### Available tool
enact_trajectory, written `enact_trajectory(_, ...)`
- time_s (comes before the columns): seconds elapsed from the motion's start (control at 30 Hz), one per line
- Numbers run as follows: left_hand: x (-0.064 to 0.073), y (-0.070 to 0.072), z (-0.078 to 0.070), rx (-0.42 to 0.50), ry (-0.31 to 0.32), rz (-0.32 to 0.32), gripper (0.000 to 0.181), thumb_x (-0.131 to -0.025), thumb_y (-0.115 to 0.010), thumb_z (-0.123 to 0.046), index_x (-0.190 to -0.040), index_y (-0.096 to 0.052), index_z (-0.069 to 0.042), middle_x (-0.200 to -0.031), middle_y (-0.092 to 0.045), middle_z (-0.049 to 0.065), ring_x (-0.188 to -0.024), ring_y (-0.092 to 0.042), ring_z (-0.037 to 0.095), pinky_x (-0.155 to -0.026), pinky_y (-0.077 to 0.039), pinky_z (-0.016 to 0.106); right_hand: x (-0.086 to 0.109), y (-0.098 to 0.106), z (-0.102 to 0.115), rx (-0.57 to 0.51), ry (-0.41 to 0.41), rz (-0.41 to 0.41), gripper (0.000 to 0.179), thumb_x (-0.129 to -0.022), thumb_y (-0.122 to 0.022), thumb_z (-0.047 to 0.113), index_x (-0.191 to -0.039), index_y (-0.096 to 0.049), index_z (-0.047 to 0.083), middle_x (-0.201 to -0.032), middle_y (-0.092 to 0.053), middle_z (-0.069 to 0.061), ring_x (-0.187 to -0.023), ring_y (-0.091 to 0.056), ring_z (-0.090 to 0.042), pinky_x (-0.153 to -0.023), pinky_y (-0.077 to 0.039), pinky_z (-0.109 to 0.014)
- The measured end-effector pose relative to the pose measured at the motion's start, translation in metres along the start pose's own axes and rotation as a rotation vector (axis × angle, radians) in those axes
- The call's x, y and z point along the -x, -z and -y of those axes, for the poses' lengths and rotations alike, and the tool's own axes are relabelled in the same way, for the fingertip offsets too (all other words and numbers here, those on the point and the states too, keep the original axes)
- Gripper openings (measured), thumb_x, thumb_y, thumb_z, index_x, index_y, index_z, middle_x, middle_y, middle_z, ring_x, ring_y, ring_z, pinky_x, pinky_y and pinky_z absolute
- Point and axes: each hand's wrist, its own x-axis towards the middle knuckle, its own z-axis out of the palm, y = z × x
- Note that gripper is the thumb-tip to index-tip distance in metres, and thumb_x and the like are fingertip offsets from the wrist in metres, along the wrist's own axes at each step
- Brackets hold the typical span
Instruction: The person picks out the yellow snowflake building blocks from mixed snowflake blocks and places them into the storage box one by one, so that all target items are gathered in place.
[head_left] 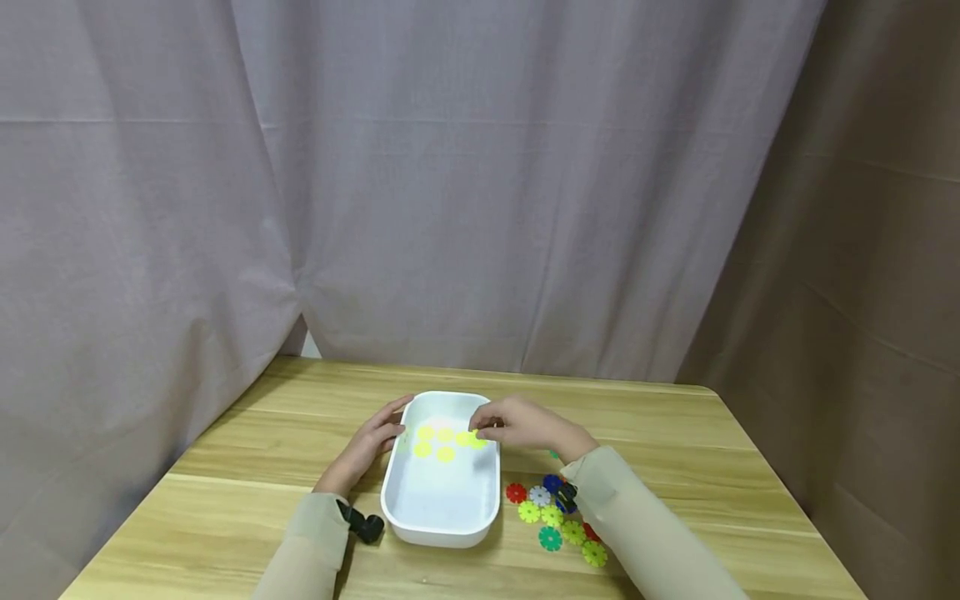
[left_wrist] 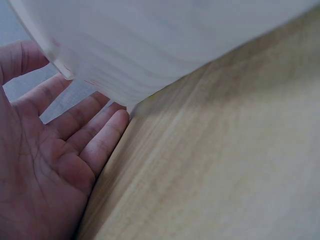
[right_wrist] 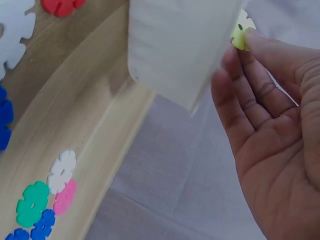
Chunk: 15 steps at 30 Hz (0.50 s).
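A white plastic tray stands on the wooden table, several yellow snowflake discs lying in its far half. At its left side my left hand holds the rim, thumb over the edge and fingers against the outer wall; the left wrist view shows that hand beneath the rim. My right hand is over the tray's right edge. Between thumb and fingertips it pinches a yellow snowflake disc, plainest in the right wrist view. Part of that disc is hidden by the fingers.
Right of the tray lie loose discs: red, pale, green, blue and several yellow ones, partly under the right forearm. White and pink discs also show. A grey curtain hangs behind the table.
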Motion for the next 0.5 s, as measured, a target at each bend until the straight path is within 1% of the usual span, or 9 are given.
enact_trajectory(0.17, 0.0, 0.001, 0.002, 0.007, -0.003, 0.01, 0.059, -0.099, -0.052, -0.014, -0.156, -0.038, -0.015, -0.148, -0.043, 0.026, -0.133, -0.048, 0.04, -0.103, -0.048, 0.035, -0.015, -0.008, 0.001, 0.037, 0.002, 0.03, 0.011, -0.097, -0.068, 0.012, -0.106, -0.074, 0.01, -0.093, -0.069, 0.01, -0.082, -0.061, -0.004, -0.074, -0.054, -0.023)
enact_trajectory(0.27, 0.0, 0.002, 0.003, 0.01, -0.004, 0.008, 0.059, -0.099, -0.053, -0.014, -0.156, -0.038, -0.014, -0.148, -0.044, 0.026, -0.133, -0.048, 0.04, -0.104, -0.048, 0.037, -0.022, -0.014, -0.001, 0.07, 0.013, 0.067, 0.009, -0.096, -0.069, 0.011, -0.103, -0.074, 0.01, -0.09, -0.069, 0.011, -0.082, -0.061, -0.001, -0.076, -0.053, -0.021)
enact_trajectory(0.37, 0.0, 0.002, 0.003, 0.002, 0.001, 0.004, 0.058, -0.099, -0.052, -0.015, -0.155, -0.039, -0.015, -0.149, -0.044, 0.026, -0.133, -0.049, 0.039, -0.104, -0.048, 0.037, -0.027, -0.017, 0.0, 0.083, 0.03, 0.106, 0.007, -0.094, -0.07, 0.007, -0.099, -0.074, 0.009, -0.089, -0.071, 0.006, -0.082, -0.062, -0.003, -0.077, -0.053, -0.02)
enact_trajectory(0.5, -0.001, 0.001, 0.001, -0.003, 0.001, 0.006, 0.059, -0.099, -0.053, -0.017, -0.156, -0.039, -0.016, -0.149, -0.043, 0.025, -0.133, -0.049, 0.038, -0.103, -0.048, 0.034, -0.033, -0.018, 0.001, 0.067, 0.014, 0.147, 0.007, -0.092, -0.07, 0.002, -0.093, -0.074, 0.008, -0.087, -0.071, 0.001, -0.08, -0.062, -0.007, -0.074, -0.053, -0.02)
